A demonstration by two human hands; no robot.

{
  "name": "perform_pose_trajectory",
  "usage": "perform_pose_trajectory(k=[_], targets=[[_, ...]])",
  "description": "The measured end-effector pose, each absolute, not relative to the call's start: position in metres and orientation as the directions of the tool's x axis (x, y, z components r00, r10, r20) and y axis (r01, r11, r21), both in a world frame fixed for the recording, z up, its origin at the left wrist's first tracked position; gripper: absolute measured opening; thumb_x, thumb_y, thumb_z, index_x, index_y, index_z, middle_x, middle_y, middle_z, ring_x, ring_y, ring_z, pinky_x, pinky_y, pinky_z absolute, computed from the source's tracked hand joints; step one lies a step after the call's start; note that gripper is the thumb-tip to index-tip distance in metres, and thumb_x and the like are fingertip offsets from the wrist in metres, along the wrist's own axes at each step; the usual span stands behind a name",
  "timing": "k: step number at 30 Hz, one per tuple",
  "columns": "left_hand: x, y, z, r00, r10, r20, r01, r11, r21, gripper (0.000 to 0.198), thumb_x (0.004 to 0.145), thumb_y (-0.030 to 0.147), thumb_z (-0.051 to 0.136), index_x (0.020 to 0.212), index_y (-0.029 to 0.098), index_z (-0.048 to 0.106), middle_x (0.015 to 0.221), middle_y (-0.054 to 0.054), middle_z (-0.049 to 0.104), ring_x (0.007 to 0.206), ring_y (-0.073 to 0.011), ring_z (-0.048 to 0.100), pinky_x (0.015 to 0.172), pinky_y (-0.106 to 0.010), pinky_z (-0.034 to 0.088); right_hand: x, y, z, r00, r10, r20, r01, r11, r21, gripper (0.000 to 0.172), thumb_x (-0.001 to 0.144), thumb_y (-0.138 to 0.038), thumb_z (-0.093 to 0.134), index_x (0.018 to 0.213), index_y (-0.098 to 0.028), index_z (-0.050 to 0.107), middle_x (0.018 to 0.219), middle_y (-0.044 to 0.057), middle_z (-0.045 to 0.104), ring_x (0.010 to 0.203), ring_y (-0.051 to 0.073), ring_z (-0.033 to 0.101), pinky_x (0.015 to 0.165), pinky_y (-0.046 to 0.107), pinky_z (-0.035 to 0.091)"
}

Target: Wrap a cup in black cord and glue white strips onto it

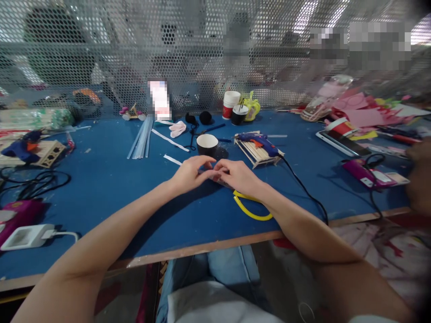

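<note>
A blue table (pixel 101 197) seen from above, with two bare arms reaching in from the near edge. Just beyond the hands stands a small black bowl (pixel 207 144), its white inside facing up. Farther back are a stack of red and white paper cups (pixel 231 105) and, just beside it, a black cup (pixel 239 115) with a dark loop rising from its mouth. A yellow bag (pixel 252 107) sits next to them; its contents cannot be made out. At the right, a red and white cup (pixel 341 127) lies tilted near a phone (pixel 343 142).

The left hand (pixel 195 172) and right hand (pixel 237 174) meet in front of the bowl, fingers curled and thumbs close in, the gaps narrow. A small piece (pixel 221 181) shows at the fingertips, mostly hidden; whether either hand grips it firmly cannot be told. A yellow loop (pixel 251 213) lies by the right wrist.
</note>
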State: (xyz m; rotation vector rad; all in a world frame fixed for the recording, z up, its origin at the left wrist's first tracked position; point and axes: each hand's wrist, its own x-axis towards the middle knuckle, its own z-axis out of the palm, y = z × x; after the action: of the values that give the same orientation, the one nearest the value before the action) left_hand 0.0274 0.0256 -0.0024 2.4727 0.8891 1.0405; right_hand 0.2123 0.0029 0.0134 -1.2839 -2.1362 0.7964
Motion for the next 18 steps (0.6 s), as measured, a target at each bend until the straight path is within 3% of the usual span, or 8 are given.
perform_pose_trajectory(k=[3, 6, 9, 11, 14, 18], targets=[[0.03, 0.025, -0.008, 0.59, 0.711, 0.382, 0.464, -0.686, 0.56, 0.023, 0.086, 0.034, 0.051, 0.08, 0.016, 0.064, 0.069, -0.003, 0.065, 0.06, -0.0121, 0.056, 0.058, -0.022, 0.041, 0.216, 0.003, 0.013, -0.421, 0.902, 0.092, 0.596, 0.352, -0.722, 0.012, 0.087, -0.029, 0.049, 0.083, -0.019, 0.056, 0.074, 0.003, 0.071, 0.065, 0.014, 0.063, 0.059, 0.024, 0.042], [0.022, 0.035, -0.007, 0.526, 0.765, 0.373, 0.532, -0.638, 0.557, 0.024, 0.085, 0.032, 0.05, 0.072, 0.017, 0.063, 0.064, -0.002, 0.062, 0.056, -0.0112, 0.051, 0.055, -0.022, 0.036, 0.219, 0.005, 0.013, -0.391, 0.917, 0.08, 0.751, 0.368, -0.549, 0.019, 0.086, -0.037, 0.052, 0.088, -0.019, 0.056, 0.079, 0.005, 0.069, 0.07, 0.017, 0.063, 0.061, 0.026, 0.042], [0.01, 0.049, -0.006, 0.339, 0.861, 0.379, 0.688, -0.502, 0.524, 0.022, 0.082, 0.036, 0.052, 0.074, 0.018, 0.063, 0.054, 0.001, 0.054, 0.049, -0.0118, 0.045, 0.052, -0.024, 0.03, 0.219, 0.005, 0.012, -0.402, 0.916, 0.008, 0.88, 0.389, -0.271, 0.034, 0.078, -0.043, 0.063, 0.098, -0.016, 0.057, 0.097, 0.012, 0.065, 0.088, 0.025, 0.061, 0.067, 0.03, 0.043], [0.001, 0.058, -0.006, 0.272, 0.891, 0.365, 0.759, -0.431, 0.488, 0.016, 0.078, 0.032, 0.056, 0.084, 0.019, 0.064, 0.052, 0.002, 0.051, 0.05, -0.0138, 0.047, 0.053, -0.025, 0.03, 0.217, 0.003, 0.013, -0.439, 0.896, -0.073, 0.893, 0.426, -0.145, 0.034, 0.079, -0.04, 0.064, 0.1, -0.015, 0.057, 0.103, 0.014, 0.062, 0.095, 0.027, 0.059, 0.069, 0.031, 0.044], [-0.008, 0.065, -0.005, 0.207, 0.916, 0.343, 0.811, -0.357, 0.464, 0.017, 0.076, 0.026, 0.054, 0.089, 0.02, 0.064, 0.055, 0.001, 0.052, 0.053, -0.0163, 0.05, 0.055, -0.025, 0.031, 0.214, -0.001, 0.015, -0.478, 0.868, -0.137, 0.878, 0.472, -0.078, 0.02, 0.084, -0.028, 0.059, 0.098, -0.015, 0.058, 0.1, 0.012, 0.061, 0.093, 0.025, 0.059, 0.068, 0.03, 0.043], [-0.002, 0.068, -0.003, 0.216, 0.925, 0.312, 0.83, -0.342, 0.441, 0.032, 0.074, 0.043, 0.059, 0.095, 0.019, 0.062, 0.069, -0.004, 0.061, 0.066, -0.0213, 0.058, 0.059, -0.027, 0.035, 0.216, -0.003, 0.017, -0.514, 0.84, -0.174, 0.856, 0.514, -0.051, 0.018, 0.081, -0.023, 0.061, 0.097, -0.015, 0.059, 0.099, 0.012, 0.061, 0.089, 0.025, 0.06, 0.062, 0.029, 0.041]])
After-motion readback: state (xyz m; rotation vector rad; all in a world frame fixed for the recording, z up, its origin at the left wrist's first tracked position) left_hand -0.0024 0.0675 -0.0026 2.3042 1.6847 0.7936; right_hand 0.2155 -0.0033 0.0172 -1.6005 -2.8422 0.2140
